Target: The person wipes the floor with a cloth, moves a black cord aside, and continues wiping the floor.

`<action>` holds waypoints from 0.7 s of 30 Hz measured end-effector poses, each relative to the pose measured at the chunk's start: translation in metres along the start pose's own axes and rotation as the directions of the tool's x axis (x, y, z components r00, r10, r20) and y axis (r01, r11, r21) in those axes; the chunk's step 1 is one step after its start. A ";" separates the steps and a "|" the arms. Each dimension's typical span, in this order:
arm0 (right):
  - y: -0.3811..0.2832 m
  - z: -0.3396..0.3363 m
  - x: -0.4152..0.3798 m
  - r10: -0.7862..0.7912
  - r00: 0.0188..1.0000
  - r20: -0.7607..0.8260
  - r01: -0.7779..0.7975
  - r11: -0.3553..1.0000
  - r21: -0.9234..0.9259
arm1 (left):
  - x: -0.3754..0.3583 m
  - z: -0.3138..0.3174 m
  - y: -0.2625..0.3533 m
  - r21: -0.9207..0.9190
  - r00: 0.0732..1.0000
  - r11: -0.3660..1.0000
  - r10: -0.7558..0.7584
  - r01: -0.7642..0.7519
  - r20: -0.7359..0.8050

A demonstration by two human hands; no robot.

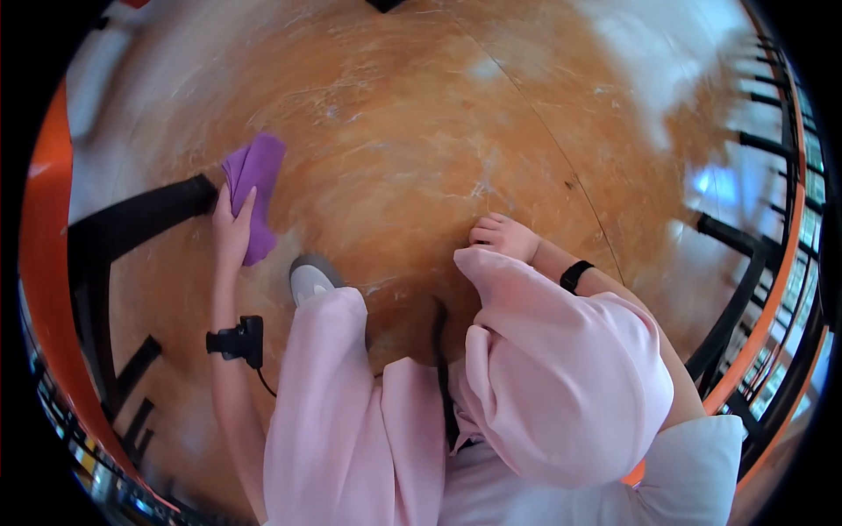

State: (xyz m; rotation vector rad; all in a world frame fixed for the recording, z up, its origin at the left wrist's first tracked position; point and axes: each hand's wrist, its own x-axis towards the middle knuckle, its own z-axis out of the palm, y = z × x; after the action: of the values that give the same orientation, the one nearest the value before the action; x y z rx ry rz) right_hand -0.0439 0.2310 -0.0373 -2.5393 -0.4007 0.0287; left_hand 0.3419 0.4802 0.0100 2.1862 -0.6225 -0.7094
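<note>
A folded purple cloth [260,180] is gripped in my left hand [232,226], thumb lying over it and the other fingers partly hidden. The hand is out to the left, right beside the end of a black metal leg [153,206]. My right hand [503,238] rests at my bent right knee in pink trousers [570,386], its fingers curled in with nothing showing in them. A black device is strapped on my left forearm [237,342], and a black band [575,276] circles my right wrist.
I crouch low over a brown marbled floor [395,131] crossed by a thin seam. Orange-edged frames with black legs stand on the left [53,184] and right [772,289]. My grey shoe [310,279] is planted near the left hand.
</note>
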 end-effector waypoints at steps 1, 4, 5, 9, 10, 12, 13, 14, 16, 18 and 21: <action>-0.001 -0.004 0.001 -0.007 1.000 0.024 0.007 1.000 0.000 | 0.004 0.001 0.000 -0.002 0.999 1.000 0.027 -0.027 0.026; -0.013 -0.014 0.006 0.038 0.999 0.008 -0.038 0.999 0.000 | 0.027 0.004 -0.010 -0.084 0.992 0.994 0.077 -0.069 0.096; -0.017 -0.012 0.007 0.079 0.997 -0.009 -0.080 0.996 -0.030 | 0.036 0.007 -0.011 -0.104 0.991 0.990 0.104 -0.095 0.088; -0.039 -0.006 0.014 0.432 0.897 0.090 -0.409 0.890 -0.200 | 0.064 0.032 -0.004 -0.067 0.981 0.981 0.184 -0.180 0.060; -0.044 -0.007 0.016 0.454 0.888 0.078 -0.433 0.881 -0.190 | 0.068 0.040 0.001 -0.006 0.979 0.979 0.204 -0.203 0.024; -0.050 -0.009 0.012 0.709 0.700 0.086 -0.666 0.692 -0.276 | 0.073 0.061 0.013 0.006 0.974 0.976 0.216 -0.217 0.061; -0.051 -0.007 -0.003 0.702 0.709 -0.071 -0.696 0.679 -0.234 | 0.075 0.074 0.016 0.021 0.973 0.974 0.226 -0.227 0.056; -0.059 -0.007 -0.015 0.683 0.693 -0.231 -0.720 0.669 -0.183 | 0.074 0.082 0.020 0.044 0.970 0.970 0.236 -0.239 0.055; -0.084 -0.008 -0.027 0.697 0.622 -0.357 -0.775 0.611 -0.159 | 0.071 0.105 0.025 0.136 0.959 0.954 0.252 -0.269 0.128; -0.115 -0.015 -0.031 0.703 0.527 -0.477 -0.836 0.531 -0.140 | 0.060 0.132 0.027 0.212 0.966 0.944 0.258 -0.251 -0.009; -0.148 -0.011 -0.043 0.651 0.365 -0.666 -0.914 0.387 -0.122 | 0.037 0.144 0.049 0.360 0.982 0.920 0.182 -0.153 -0.048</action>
State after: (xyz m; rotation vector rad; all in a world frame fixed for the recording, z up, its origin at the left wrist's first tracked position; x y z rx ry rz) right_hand -0.1246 0.3305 0.0488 -2.7656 1.3147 -0.4400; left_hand 0.2642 0.3554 -0.0453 2.4379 -0.9439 -0.4398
